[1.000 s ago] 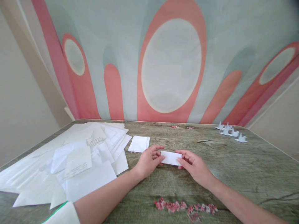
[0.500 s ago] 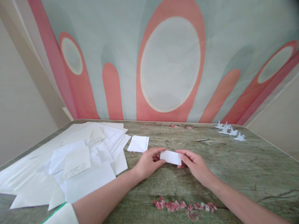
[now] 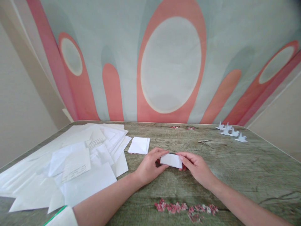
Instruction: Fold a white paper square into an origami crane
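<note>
Clock centred on held paper [image 3: 171, 160]: 1 piece. Hands [image 3: 148, 167]: 2. Paper cranes [image 3: 234, 133]: 5, 2 o'clock. Square-paper stack [image 3: 138, 145]: 1, 10 o'clock, sheet count unclear. Loose-paper heap [image 3: 90, 185]: 1, 9 o'clock; 2 sheets with writing [image 3: 76, 165], rest overlap, can't count.

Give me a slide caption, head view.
Left hand and right hand hold a white paper rectangle; paper birds stand at far right.

Folded white paper [image 3: 171, 160]: small, blank, narrow rectangle. Long edges run left to right, right end angled slightly nearer. Pinched at both short ends, just right of scene centre.
</note>
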The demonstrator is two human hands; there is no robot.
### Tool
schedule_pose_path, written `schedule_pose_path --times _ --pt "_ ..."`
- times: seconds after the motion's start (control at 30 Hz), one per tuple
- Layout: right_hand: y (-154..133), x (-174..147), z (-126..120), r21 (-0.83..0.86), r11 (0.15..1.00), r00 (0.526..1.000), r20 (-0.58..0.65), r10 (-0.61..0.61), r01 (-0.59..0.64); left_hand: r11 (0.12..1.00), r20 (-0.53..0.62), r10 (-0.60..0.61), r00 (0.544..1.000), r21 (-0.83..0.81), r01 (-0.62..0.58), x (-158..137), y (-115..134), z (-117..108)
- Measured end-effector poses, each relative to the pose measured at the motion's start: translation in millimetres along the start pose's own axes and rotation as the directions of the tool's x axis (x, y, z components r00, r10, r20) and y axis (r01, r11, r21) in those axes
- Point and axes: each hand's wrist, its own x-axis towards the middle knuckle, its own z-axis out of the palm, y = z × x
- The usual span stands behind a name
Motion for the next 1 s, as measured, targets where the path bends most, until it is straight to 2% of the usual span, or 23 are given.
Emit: schedule_pose_path --times 0.43,0.57,0.77,1.0 --pt "1 -3 2 0.092 0.995 0.998 0.043 -0.037 0.033 1.0 -0.034 -0.02 0.999 -0.006 0.019 0 0 1" --pt "1 -5 1 0.08 0.993 0.991 0.096 -0.091 0.083 1.0 -0.043 -0.028 0.999 -0.011 0.028 0 0 0" --pt "4 -5 -1 0.035 0.989 0.983 0.112 -0.147 0.144 0.999 -0.048 -0.035 0.998 -0.027 0.034 0 -2 0" --pt "9 -3 0 -0.037 0.99 0.989 0.052 -0.136 0.138 0.987 -0.077 -0.088 0.993 -0.139 0.076 -1 -15 7"
